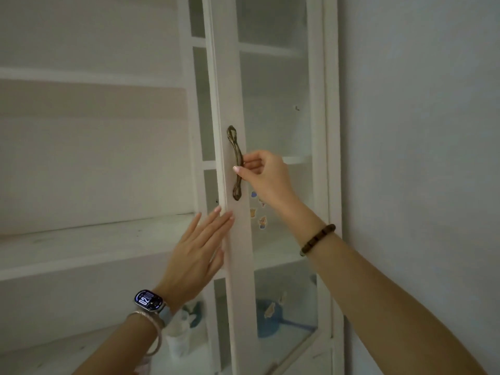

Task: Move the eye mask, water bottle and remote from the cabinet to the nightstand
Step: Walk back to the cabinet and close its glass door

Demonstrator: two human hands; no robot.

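Note:
A white cabinet with a glass-paned door (pixel 273 109) fills the view. My right hand (pixel 261 173) pinches the bronze door handle (pixel 235 162) near its middle. With straight fingers, my left hand (pixel 198 249) lies flat against the door's inner edge (pixel 230 255) just below the handle. Low on the bottom shelf, a clear plastic water bottle (pixel 178 339) shows beside my left wrist. A blue object (pixel 267 318) sits blurred behind the lower pane. I cannot make out an eye mask or a remote.
Open white shelves (pixel 81 247) stretch to the left at several heights. A plain wall (pixel 419 131) lies right of the cabinet frame. Small stickers (pixel 259 212) dot the glass below the handle.

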